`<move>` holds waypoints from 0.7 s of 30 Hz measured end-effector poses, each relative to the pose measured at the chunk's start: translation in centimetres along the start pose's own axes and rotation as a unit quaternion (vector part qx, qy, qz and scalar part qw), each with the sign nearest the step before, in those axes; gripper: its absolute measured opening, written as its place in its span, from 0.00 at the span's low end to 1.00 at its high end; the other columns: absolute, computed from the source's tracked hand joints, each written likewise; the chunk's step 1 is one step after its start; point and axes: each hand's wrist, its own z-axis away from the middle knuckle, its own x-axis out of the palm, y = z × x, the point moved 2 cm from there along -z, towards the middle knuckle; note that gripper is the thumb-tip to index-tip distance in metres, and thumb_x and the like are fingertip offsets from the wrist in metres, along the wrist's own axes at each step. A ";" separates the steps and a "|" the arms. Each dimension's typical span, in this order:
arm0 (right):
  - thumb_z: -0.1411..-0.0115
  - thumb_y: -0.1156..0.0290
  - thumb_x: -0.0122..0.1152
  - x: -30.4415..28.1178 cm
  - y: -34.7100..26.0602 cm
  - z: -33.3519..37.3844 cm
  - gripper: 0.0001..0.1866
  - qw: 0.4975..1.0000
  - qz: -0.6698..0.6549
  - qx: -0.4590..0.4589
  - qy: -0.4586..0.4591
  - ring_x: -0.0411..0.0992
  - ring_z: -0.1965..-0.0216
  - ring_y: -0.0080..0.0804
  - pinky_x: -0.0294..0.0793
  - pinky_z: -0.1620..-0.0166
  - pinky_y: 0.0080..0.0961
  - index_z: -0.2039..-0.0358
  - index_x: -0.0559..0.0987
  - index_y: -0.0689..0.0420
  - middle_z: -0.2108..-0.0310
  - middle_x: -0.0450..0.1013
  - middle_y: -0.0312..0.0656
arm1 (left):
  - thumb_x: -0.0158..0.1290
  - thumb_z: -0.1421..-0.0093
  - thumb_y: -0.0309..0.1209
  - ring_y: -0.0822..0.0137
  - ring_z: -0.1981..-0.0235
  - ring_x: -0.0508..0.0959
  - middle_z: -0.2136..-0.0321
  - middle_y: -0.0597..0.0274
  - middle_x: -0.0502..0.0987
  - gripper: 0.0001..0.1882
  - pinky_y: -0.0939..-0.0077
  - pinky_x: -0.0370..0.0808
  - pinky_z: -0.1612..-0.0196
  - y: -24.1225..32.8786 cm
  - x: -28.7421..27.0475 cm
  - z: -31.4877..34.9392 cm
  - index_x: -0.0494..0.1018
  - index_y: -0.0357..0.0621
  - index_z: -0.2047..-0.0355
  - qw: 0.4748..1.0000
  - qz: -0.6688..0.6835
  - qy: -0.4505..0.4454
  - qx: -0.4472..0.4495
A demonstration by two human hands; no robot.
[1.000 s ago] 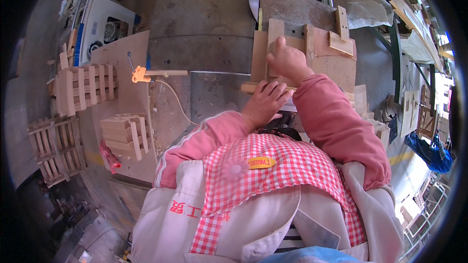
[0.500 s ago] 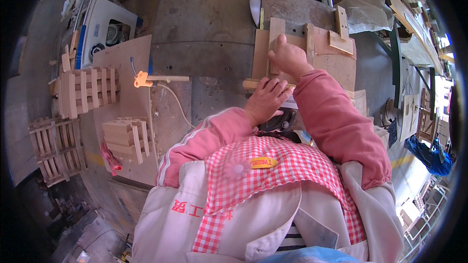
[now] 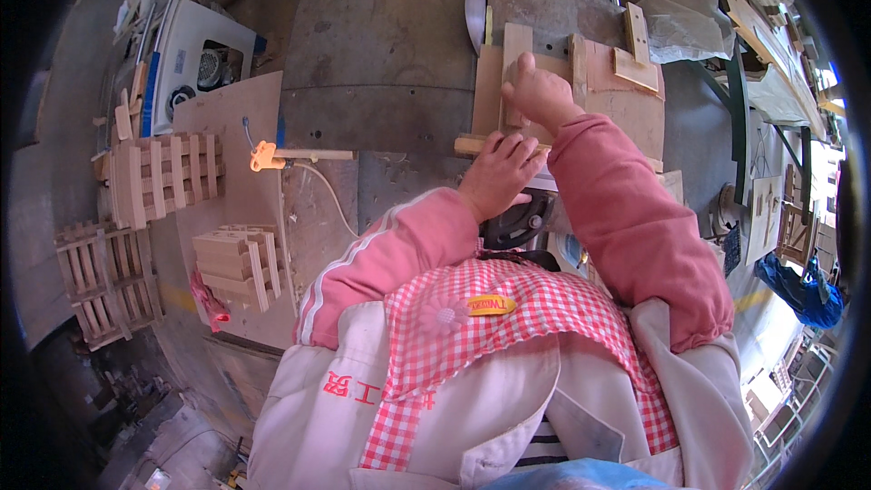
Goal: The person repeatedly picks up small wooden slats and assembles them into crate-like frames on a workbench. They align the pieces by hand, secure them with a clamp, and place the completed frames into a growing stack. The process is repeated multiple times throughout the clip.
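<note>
My left hand (image 3: 499,172) rests palm down on a short wooden bar (image 3: 472,144) that lies across the near edge of a plywood jig (image 3: 617,104). My right hand (image 3: 535,91) presses down on an upright narrow wooden slat (image 3: 515,45) on the same jig. A round saw blade (image 3: 475,9) shows at the jig's far left corner. Both arms are in pink sleeves. A black handle (image 3: 517,222) sits just below my left wrist.
Small slatted wooden pallets are stacked on a board at the left (image 3: 168,177), (image 3: 238,263), with more on the floor (image 3: 100,281). An orange-tipped tool with a cord (image 3: 268,157) lies on the metal table (image 3: 381,63). A white machine (image 3: 195,59) stands far left.
My right hand and the slat have slid slightly away from me along the jig. My left hand stays on the wooden bar.
</note>
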 end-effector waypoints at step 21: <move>0.44 0.52 0.53 -1.8 0.7 -5.3 0.28 0.999 0.011 0.034 -0.030 0.77 0.59 0.56 0.75 0.54 0.46 0.53 0.64 0.63 0.64 0.77 0.60 | 0.69 0.61 0.47 0.61 0.44 0.64 0.49 0.63 0.66 0.39 0.59 0.58 0.40 -3.3 0.0 -3.8 0.69 0.50 0.49 1.000 -0.029 0.010 -0.002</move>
